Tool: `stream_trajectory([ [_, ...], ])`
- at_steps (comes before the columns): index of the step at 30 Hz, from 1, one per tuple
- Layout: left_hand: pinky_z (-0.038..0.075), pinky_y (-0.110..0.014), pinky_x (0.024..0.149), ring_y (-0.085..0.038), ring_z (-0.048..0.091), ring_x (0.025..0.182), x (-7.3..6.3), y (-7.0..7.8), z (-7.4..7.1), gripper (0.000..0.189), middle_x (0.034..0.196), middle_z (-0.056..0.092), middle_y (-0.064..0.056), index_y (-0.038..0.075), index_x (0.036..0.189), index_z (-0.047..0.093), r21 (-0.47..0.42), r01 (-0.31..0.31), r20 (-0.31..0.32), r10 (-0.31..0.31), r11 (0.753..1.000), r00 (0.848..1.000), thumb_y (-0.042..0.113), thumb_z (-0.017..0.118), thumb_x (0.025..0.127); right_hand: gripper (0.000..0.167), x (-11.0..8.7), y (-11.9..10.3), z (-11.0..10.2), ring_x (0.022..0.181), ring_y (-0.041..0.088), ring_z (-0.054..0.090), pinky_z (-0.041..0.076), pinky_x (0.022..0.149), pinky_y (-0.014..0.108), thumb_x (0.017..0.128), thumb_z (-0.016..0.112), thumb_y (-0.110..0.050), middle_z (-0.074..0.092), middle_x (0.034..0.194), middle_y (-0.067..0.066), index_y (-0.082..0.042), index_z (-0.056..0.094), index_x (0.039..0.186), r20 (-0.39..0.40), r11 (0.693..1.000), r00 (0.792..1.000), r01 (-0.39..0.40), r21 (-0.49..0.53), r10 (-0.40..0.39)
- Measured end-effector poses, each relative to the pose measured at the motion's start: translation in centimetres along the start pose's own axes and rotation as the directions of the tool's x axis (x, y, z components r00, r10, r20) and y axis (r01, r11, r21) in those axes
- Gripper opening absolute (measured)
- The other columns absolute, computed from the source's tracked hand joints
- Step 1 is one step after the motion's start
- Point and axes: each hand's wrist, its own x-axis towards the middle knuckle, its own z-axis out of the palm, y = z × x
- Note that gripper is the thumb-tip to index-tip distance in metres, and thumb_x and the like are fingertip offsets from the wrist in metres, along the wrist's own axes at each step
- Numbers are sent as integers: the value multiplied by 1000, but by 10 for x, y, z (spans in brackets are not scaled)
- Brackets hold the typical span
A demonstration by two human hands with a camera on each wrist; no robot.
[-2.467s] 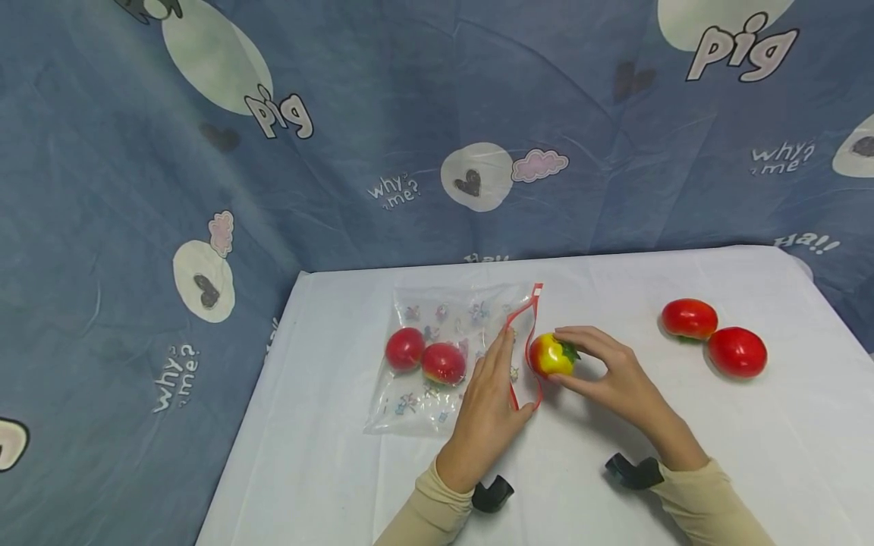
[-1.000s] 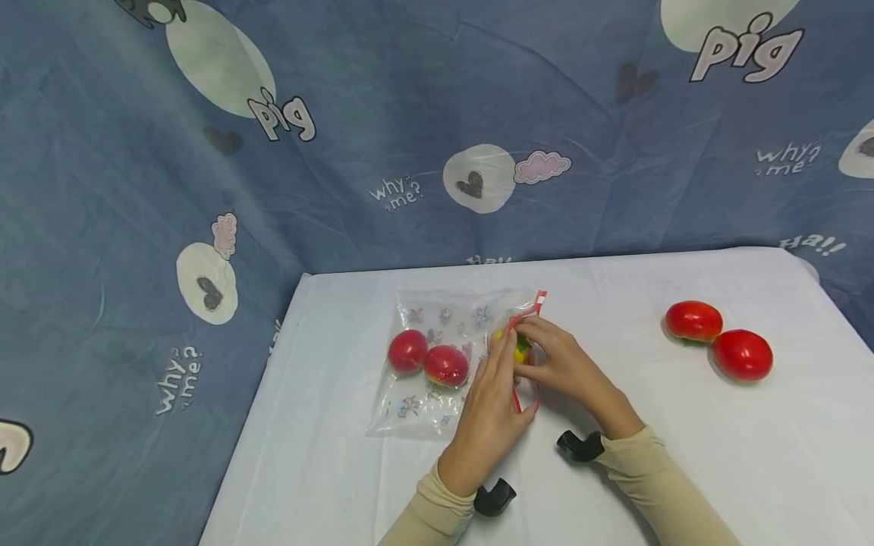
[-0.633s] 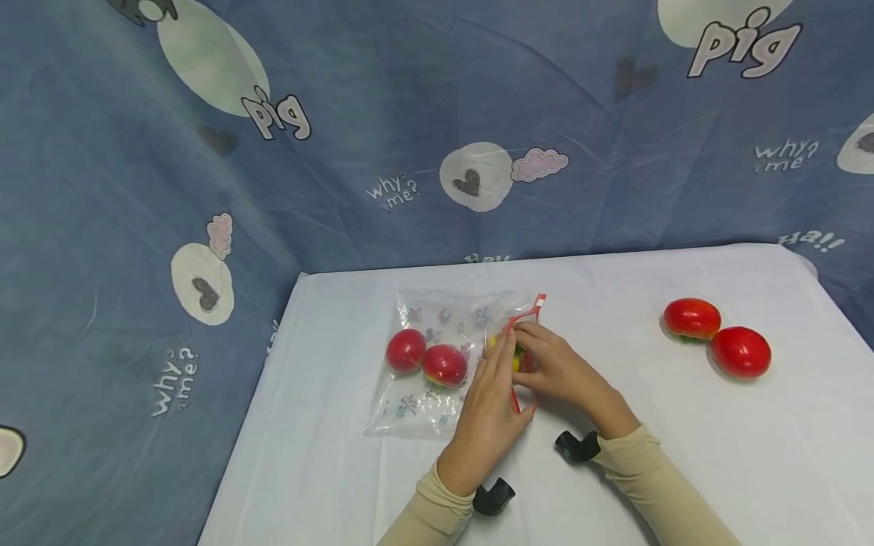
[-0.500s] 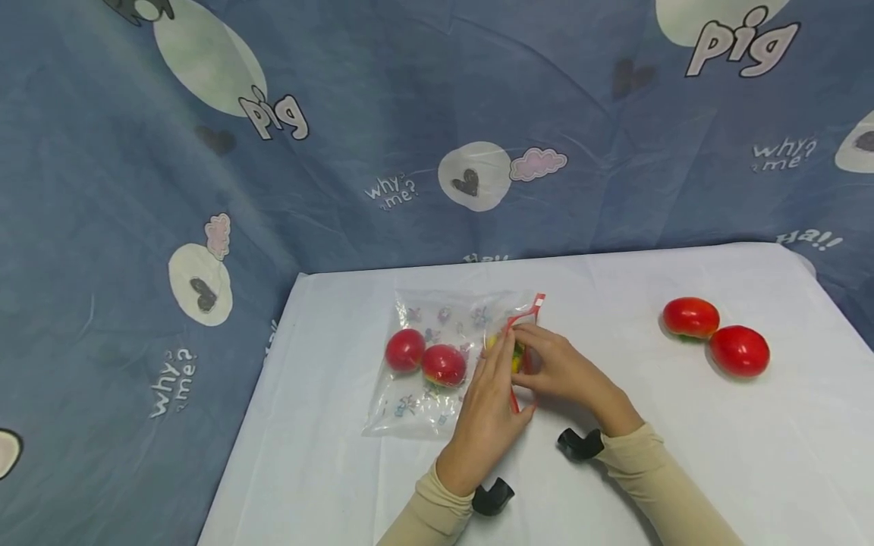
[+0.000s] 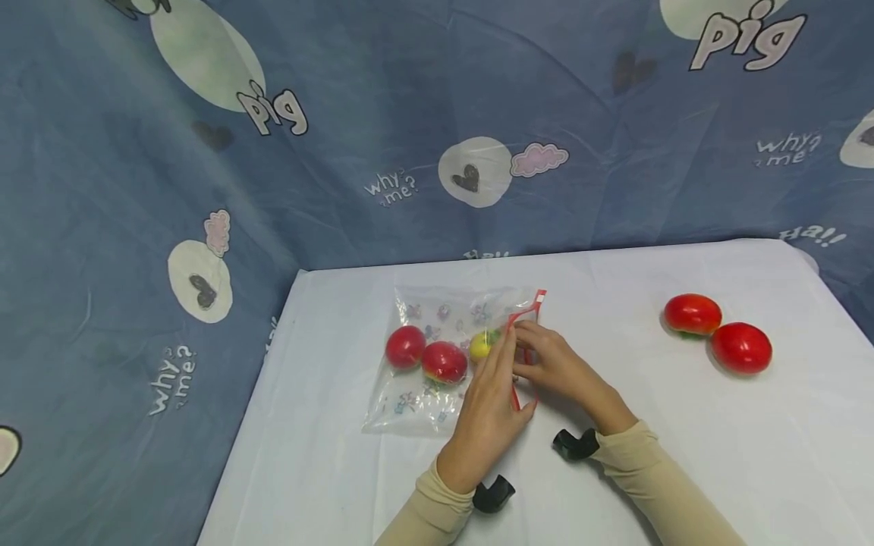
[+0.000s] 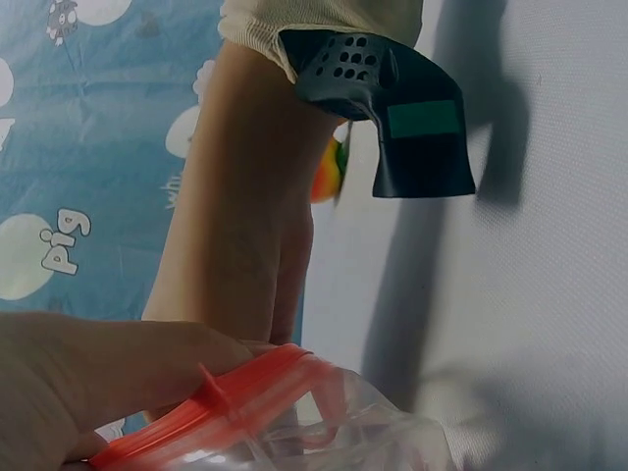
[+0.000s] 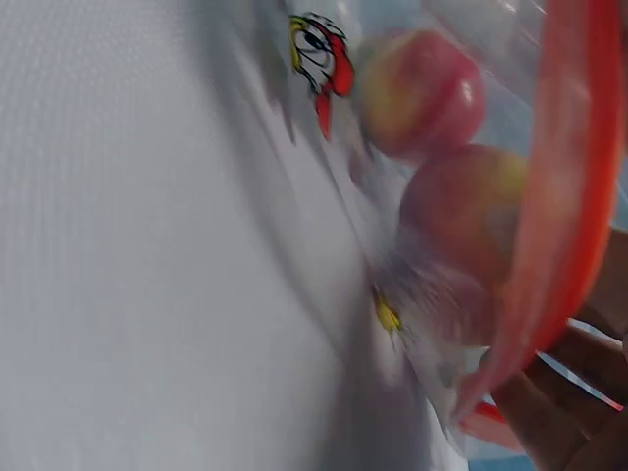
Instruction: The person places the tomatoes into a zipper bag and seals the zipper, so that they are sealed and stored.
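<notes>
Green-topped yellow fruit [image 5: 480, 346] lies inside a clear zip bag [image 5: 416, 406], just beside the left hand [image 5: 486, 417], which grips the bag's red rim [image 5: 526, 311]. Two tomato-like red fruits [image 5: 444, 362] lie farther left inside. The right hand [image 5: 563, 368], partly hidden, reaches into the opening, its hold impossible to tell; two loose red fruits [image 5: 741, 348] rest on the worktop [image 5: 649, 296] well to its right.

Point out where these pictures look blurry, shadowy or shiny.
Head view: clearest, lettering on the blue printed cloth backdrop crisp enough to read; left wrist view: soft dark shadows on the white cloth tabletop, white glints on the clear plastic bag; right wrist view: softest, the bag's red plastic strip blurred, the upper red-and-yellow round fruit hazy.
</notes>
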Motion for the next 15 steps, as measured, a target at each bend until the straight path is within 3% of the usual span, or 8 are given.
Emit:
stream_trajectory([
  [4,42,-40,121,-25,45,149,0,1,1,111,163,43,-11,5,162,28,12,-10,-12,10,1000,1000,12,94,72,38,2,0,4,87,20,62,54,80,39,79,86,-9,68,105,8,-3,72,114,-11,1000,1000,-15,-3,15],
  [9,43,-39,120,-25,47,148,0,2,2,112,164,42,-9,5,162,28,4,-8,-16,8,1000,1000,11,94,72,34,8,0,7,92,24,66,57,83,44,79,84,-6,72,103,11,1,73,111,-32,999,998,-50,-2,49],
  [15,42,-38,121,-25,45,149,0,3,1,112,166,39,-8,5,162,28,-19,-6,-18,5,1000,1000,9,93,71,16,19,-1,11,86,26,64,54,79,45,78,79,-5,72,89,11,0,73,92,-15,993,993,-120,-1,120],
])
